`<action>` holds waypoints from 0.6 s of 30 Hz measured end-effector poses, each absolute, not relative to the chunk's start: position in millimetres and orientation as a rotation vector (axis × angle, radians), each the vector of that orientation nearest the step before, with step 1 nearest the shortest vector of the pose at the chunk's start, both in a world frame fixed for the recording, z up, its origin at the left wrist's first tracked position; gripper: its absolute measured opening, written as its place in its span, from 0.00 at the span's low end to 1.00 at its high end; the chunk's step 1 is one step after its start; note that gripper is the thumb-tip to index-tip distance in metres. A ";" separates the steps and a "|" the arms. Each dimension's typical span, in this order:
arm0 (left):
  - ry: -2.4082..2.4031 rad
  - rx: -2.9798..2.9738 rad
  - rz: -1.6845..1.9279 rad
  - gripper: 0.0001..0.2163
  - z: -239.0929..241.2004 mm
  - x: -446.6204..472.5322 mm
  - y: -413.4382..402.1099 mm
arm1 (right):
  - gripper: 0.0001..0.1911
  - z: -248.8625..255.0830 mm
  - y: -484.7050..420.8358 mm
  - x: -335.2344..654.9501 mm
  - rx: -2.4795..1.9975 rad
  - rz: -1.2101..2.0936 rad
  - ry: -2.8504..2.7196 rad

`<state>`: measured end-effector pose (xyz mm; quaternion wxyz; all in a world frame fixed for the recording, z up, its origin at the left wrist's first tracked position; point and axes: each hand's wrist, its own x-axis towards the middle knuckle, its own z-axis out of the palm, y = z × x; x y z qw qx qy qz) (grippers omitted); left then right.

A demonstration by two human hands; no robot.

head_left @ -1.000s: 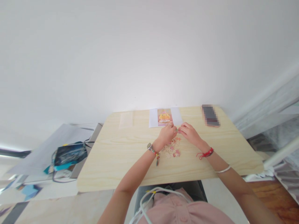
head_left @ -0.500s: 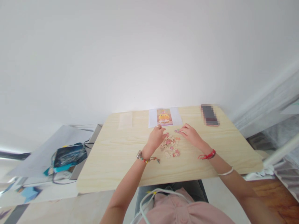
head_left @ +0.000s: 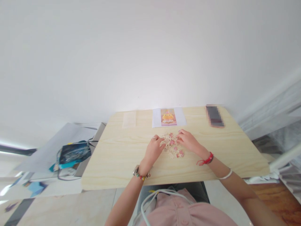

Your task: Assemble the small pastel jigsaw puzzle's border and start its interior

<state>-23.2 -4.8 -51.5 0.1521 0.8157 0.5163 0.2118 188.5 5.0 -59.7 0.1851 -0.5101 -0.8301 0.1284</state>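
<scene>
A loose pile of jigsaw pieces, mostly cream backs with several pink faces, lies on the light wood table. My left hand is at the pile's left edge; its thumb and fingers are apart, with no piece visible between them. On the right edge of the pile, my right hand has its fingers bent together. Whatever its fingertips hold is mostly hidden. Behind the pile lies a white sheet with a printed picture of a yellow figure on pink.
A blurred-out phone rests at the table's back right. A pale flat sheet lies at the back left. Left of the table are a dark bag with a strap and some papers. A white wall rises behind.
My right hand has moved left and down onto the pile's edge; the purple piece at its fingertips no longer shows clearly. My left hand has drawn back slightly toward me. The view has shifted slightly.
</scene>
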 end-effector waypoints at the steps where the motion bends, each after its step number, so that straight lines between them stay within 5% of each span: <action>1: 1.475 2.344 0.619 0.08 -51.2 -19.1 -5.1 | 0.04 -59.6 4.6 188.1 -1.443 0.350 -2.348; 8: 1.390 2.337 0.718 0.07 -55.4 -1.2 -5.9 | 0.07 -54.7 -4.6 194.1 -1.377 0.458 -2.244; 18: 1.105 2.353 0.972 0.07 -41.8 2.0 -12.6 | 0.19 -41.2 -7.8 189.9 -1.227 1.492 -1.707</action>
